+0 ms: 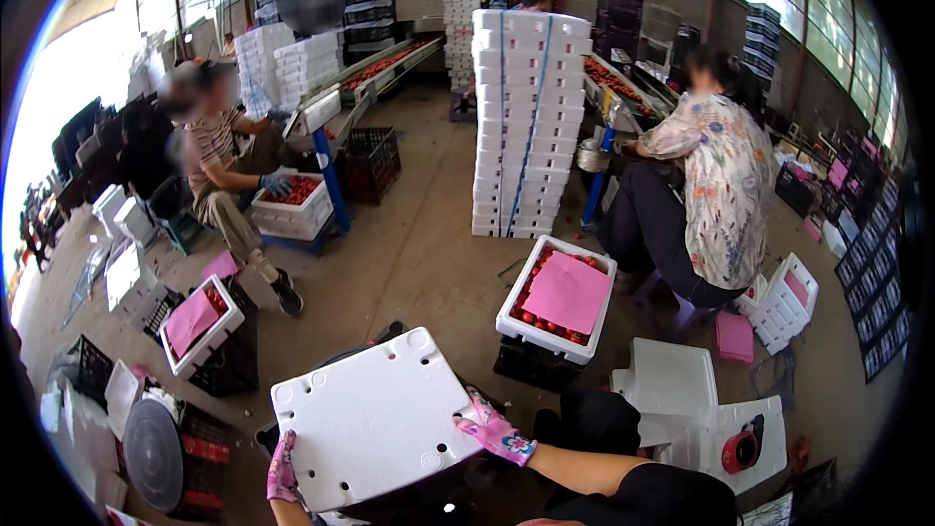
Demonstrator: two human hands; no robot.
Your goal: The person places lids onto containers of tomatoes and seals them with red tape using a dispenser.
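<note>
White foam, matte and faintly pitted, makes up the broad panel held low and left of centre, toward seven o'clock in the view; it is rectangular with rounded corners, tilted, and pierced near its edges by small dark holes, though I cannot tell whether it is a lid or the underside of a box. Both hands wear pink patterned gloves of soft, wrinkled fabric. At the panel's three o'clock side the right hand has its grip pinching the edge beside a hole; at eight o'clock the left hand has its grip closed against the opposite edge, its fingertips partly hidden. Black plastic shows just beyond the panel, which covers most of what lies beneath. Taking the panel as the dial's middle, a white foam box of glossy red fruit sits at two o'clock under a flat pink sheet, on a black crate. Farther off at one o'clock, a tall stack of ribbed white boxes, bound with blue straps, blocks part of the background. At ten o'clock rests another fruit box; at nine, a round grey disc; at three, a red tape dispenser lies on white foam.
</note>
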